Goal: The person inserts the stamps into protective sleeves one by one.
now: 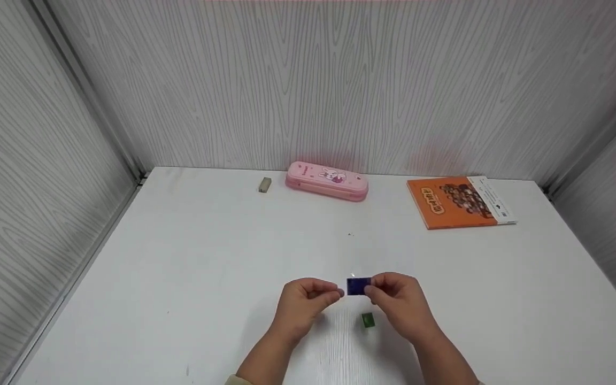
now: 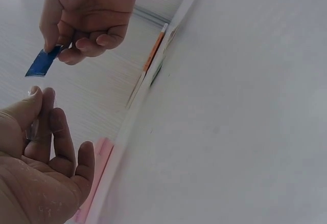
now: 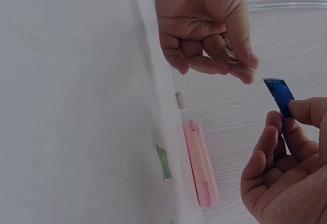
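White surface (image 1: 179, 256) — we pinch: blue strip (image 1: 357, 286), right hand (image 1: 401, 299), long axis toward left hand (image 1: 302, 303); clear film (image 3: 229, 55), left hand.

- Blue piece (image 1: 357, 286): thin, smooth, glossy, plastic-looking.
- Clear film (image 3: 232, 60): transparent, shiny along its edges (exact material not determinable).
- Green piece (image 1: 368, 320): glossy, smooth face.
- Pink case (image 1: 324, 181): smooth, plastic-looking shell, soft sheen, printed lid.
- Book (image 1: 455, 203): printed paper cover, smooth.
- Small beige block (image 1: 265, 185): matt.
- Tabletop (image 1: 206, 240): white, smooth, faint sheen.
- Back wall (image 1: 297, 80): grey wood-grain pattern, matt.
- Sleeve (image 1: 237, 380): cloth.
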{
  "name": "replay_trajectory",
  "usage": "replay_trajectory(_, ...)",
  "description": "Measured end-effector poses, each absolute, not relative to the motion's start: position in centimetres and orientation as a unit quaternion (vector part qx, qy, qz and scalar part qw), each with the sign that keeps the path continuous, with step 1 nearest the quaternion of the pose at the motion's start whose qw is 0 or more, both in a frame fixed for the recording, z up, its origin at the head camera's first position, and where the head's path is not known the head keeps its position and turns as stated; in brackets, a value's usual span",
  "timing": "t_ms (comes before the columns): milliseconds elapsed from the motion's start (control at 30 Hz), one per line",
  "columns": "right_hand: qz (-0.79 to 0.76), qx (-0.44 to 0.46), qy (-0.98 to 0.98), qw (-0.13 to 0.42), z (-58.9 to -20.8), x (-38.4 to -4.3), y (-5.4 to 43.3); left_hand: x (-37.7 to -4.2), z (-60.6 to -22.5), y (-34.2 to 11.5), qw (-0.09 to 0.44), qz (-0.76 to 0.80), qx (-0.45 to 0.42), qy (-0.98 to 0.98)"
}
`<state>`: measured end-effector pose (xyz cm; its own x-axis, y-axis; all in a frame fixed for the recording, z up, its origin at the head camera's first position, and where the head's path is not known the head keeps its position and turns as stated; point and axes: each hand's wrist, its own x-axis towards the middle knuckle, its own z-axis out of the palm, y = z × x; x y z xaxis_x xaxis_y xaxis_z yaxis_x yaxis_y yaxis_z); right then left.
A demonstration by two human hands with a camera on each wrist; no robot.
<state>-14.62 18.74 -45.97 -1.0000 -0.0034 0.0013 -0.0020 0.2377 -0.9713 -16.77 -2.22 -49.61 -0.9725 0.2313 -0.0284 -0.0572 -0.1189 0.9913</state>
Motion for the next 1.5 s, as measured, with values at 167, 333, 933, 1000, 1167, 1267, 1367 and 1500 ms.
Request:
replay_trajectory(167, -0.615, -0.019, 0.788, 0.011, -46.15, -14.76, 18.65, -16.84, -49.65, -2.28, 0.094, 0.750, 0.061, 0.652)
replay_trajectory(333, -0.613, -0.017, 0.790, 0.010, -46.31, -14.77, 18.58, -16.79, -49.69, -2.33, 0.095, 0.747, 0.063, 0.654)
replay_trajectory(933, -0.599, -0.017, 0.801, 0.005, -46.35, -14.61, 18.53, -16.69, -49.67, -2.21, 0.096, 0.739, 0.056, 0.664)
replay_trajectory(1000, -0.591, -0.021, 0.806, -0.001, -46.40, -14.66, 18.52, -16.69, -49.65, -2.21, 0.095, 0.739, 0.057, 0.664)
replay_trajectory(1167, -0.582, -0.034, 0.812, -0.014, -46.48, -14.67, 18.51, -16.67, -49.66, -2.28, 0.092, 0.738, 0.062, 0.665)
replay_trajectory(1267, -0.583, -0.038, 0.811, -0.011, -46.36, -14.59, 18.42, -16.74, -49.72, -2.28, 0.091, 0.737, 0.062, 0.667)
replay_trajectory(1367, -0.581, -0.040, 0.813, -0.006, -46.31, -14.54, 18.38, -16.82, -49.77, -2.24, 0.089, 0.735, 0.061, 0.670)
replay_trajectory(1500, -0.578, -0.035, 0.815, -0.006, -46.33, -14.49, 18.36, -16.85, -49.79, -2.19, 0.087, 0.732, 0.064, 0.673)
